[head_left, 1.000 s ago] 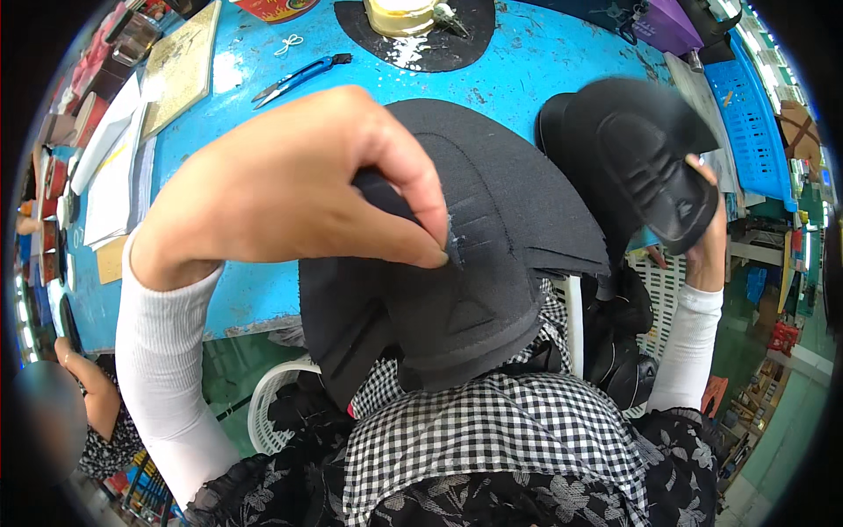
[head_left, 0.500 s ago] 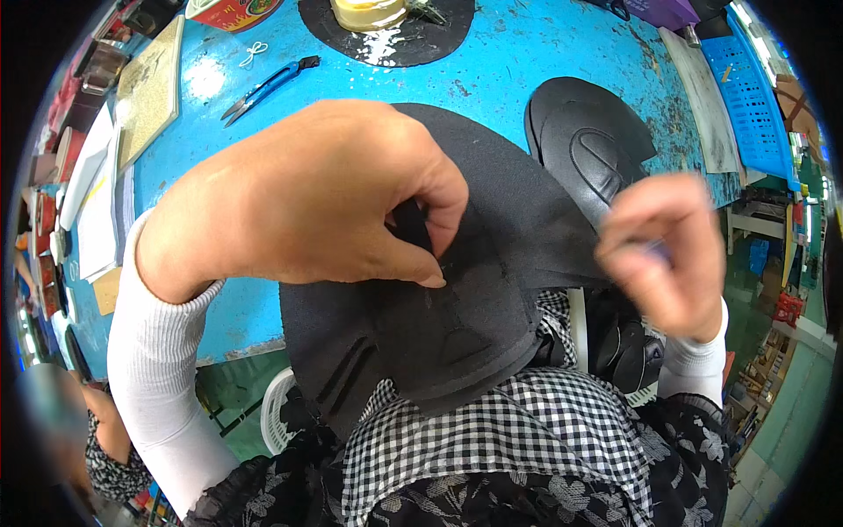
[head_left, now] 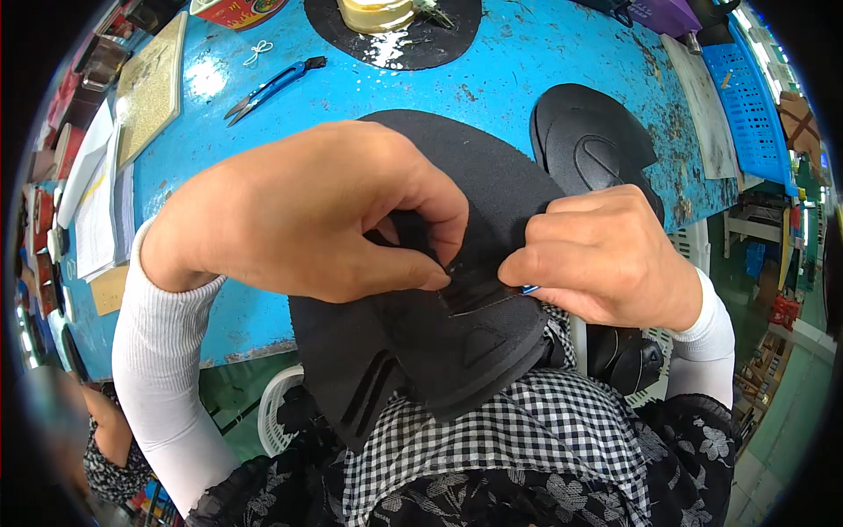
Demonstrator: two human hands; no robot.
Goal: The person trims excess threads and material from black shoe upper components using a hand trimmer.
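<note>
My left hand (head_left: 325, 206) is closed in a pinch on a fold of a black sheet piece (head_left: 492, 167), thumb and forefinger meeting near its middle. The piece is curved and layered, lying partly over the table edge and my lap, with two slits (head_left: 367, 391) at its lower left. My right hand (head_left: 606, 259) is closed just above its right side, fingers pressed together. A small blue-and-white end (head_left: 529, 289) peeks out beneath those fingers; the rest of that thing is hidden. Behind my right hand lies a stack of black moulded pieces (head_left: 597, 136).
Blue-handled snips (head_left: 274, 90) and a bit of white string (head_left: 257, 53) lie on the blue table (head_left: 492, 66). A roll of tape (head_left: 378, 13) sits on a black round mat (head_left: 448, 44). A blue basket (head_left: 746, 105) stands at right, papers (head_left: 101, 220) at left.
My right hand has come down and left from the right side to the black piece, closer to my left hand. The left hand keeps its pinch; the piece has shifted slightly.
</note>
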